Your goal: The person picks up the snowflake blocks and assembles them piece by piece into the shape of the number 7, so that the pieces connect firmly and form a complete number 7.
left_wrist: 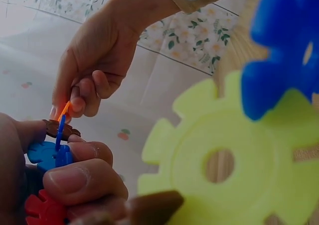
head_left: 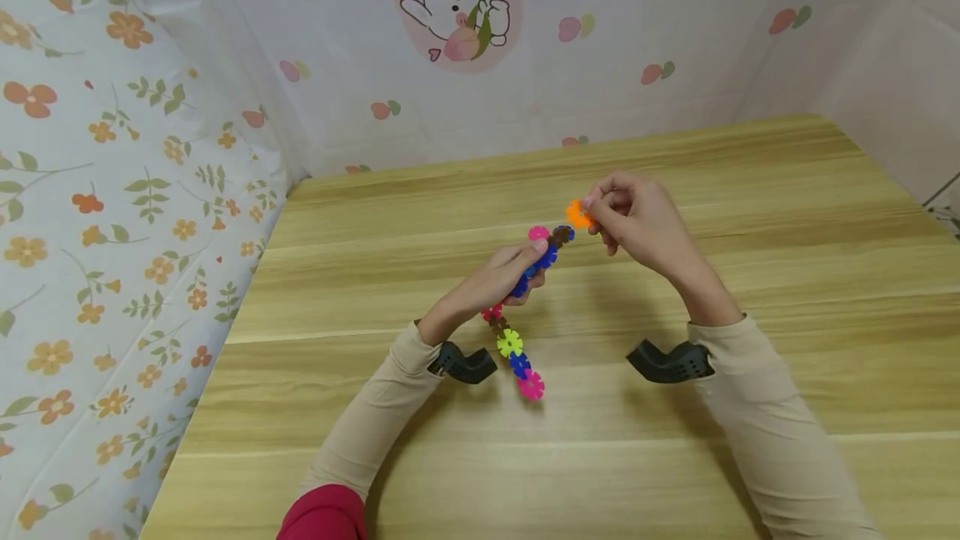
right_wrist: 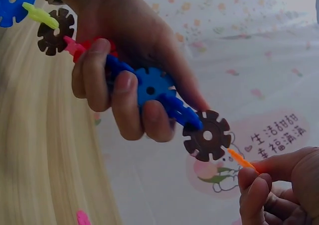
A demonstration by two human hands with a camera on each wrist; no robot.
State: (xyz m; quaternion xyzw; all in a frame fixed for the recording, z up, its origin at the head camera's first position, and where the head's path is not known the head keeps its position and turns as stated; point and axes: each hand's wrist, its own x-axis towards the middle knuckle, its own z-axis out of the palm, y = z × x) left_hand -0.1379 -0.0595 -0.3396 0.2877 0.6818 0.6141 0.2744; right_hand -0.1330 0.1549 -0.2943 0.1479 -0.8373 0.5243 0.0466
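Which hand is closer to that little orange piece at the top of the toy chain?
Right. The right hand pinches the orange piece; the left hand grips the chain lower down, by the blue pieces.

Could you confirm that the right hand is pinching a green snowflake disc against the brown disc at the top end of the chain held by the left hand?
Not quite: the disc in the right hand is orange, as the head view shows. The rest stands.

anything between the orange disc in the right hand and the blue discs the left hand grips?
One brown disc, at the chain's tip. The orange disc, pinched by the right hand, meets its rim; blue discs sit in the left hand. Right wrist view shows it best.
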